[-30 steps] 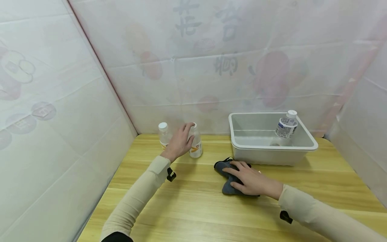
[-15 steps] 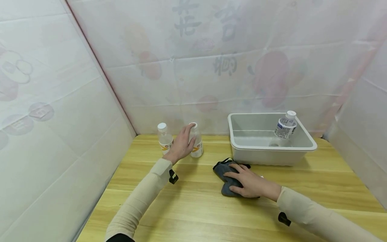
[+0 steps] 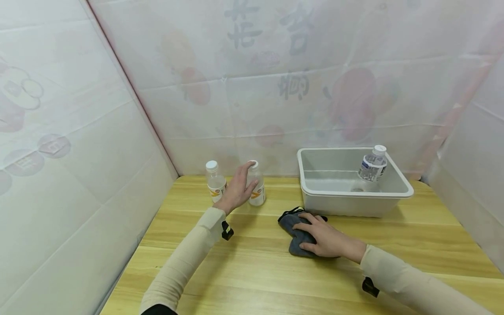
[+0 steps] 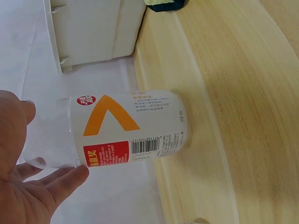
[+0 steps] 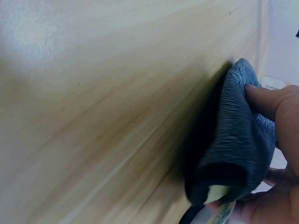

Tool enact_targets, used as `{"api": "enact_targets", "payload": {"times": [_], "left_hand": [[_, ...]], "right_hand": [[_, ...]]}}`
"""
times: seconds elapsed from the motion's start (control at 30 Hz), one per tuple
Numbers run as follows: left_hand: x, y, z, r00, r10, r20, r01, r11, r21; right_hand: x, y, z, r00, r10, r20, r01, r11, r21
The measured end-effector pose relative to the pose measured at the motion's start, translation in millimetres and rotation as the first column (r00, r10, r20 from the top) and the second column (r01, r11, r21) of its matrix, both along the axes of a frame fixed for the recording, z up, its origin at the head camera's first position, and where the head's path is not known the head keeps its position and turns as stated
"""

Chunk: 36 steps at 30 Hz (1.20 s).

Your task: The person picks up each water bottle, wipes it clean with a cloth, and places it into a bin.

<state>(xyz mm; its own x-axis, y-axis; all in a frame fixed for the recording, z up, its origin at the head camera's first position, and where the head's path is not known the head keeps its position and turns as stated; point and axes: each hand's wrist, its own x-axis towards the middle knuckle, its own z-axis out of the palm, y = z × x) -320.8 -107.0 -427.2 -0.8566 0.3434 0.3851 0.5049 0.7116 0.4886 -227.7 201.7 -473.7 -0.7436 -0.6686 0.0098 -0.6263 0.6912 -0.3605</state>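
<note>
In the head view my left hand (image 3: 237,190) grips the upper part of a clear plastic bottle (image 3: 257,192), upright on the table. Its index finger reaches the white cap. The left wrist view shows thumb and fingers on both sides of the bottle's shoulder (image 4: 49,135), above a white label with an orange V. My right hand (image 3: 324,236) lies spread over a dark grey fuzzy cloth piece (image 3: 295,246) with black edging and cord. Up close, the thumb presses into the cloth (image 5: 229,130), fingers on its other side; a pale lining shows at its opening.
Left of the left hand stands a similar bottle (image 3: 212,175), partly hidden by the wrist. A light grey bin (image 3: 342,203) sits at the back right, holding a clear bottle (image 3: 373,164) that leans. Printed white sheets (image 3: 236,109) surround the wooden table (image 3: 244,271).
My left hand and its bottle have shifted very slightly to the right, showing more of the other bottle's label. The right hand stays on the cloth.
</note>
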Motion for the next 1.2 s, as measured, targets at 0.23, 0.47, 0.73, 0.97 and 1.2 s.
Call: {"api": "enact_targets", "payload": {"times": [0.23, 0.47, 0.73, 0.97, 1.2], "left_hand": [[0.0, -0.6, -0.8, 1.000, -0.022, 0.006, 0.022, 1.000, 0.020], [3.2, -0.7, 0.1, 0.998, -0.056, 0.027, 0.055, 0.998, 0.033], [7.1, -1.4, -1.7, 0.998, -0.062, 0.028, 0.062, 0.998, 0.009], [11.6, -2.8, -2.7, 0.997, -0.075, -0.016, 0.075, 0.997, -0.007], [21.8, -4.0, -6.3, 0.994, -0.080, -0.078, 0.079, 0.997, -0.018]], "right_hand": [[-0.8, -0.5, -3.6, 1.000, -0.010, -0.019, 0.009, 0.999, -0.049], [0.6, -2.1, -3.5, 0.999, -0.022, -0.044, 0.019, 0.998, -0.065], [1.3, -3.5, 3.5, 0.995, -0.039, -0.088, 0.031, 0.995, -0.091], [-0.4, -7.4, 11.2, 0.993, -0.064, -0.103, 0.052, 0.992, -0.115], [-1.6, -13.7, 17.5, 0.985, -0.065, -0.157, 0.039, 0.986, -0.164]]}}
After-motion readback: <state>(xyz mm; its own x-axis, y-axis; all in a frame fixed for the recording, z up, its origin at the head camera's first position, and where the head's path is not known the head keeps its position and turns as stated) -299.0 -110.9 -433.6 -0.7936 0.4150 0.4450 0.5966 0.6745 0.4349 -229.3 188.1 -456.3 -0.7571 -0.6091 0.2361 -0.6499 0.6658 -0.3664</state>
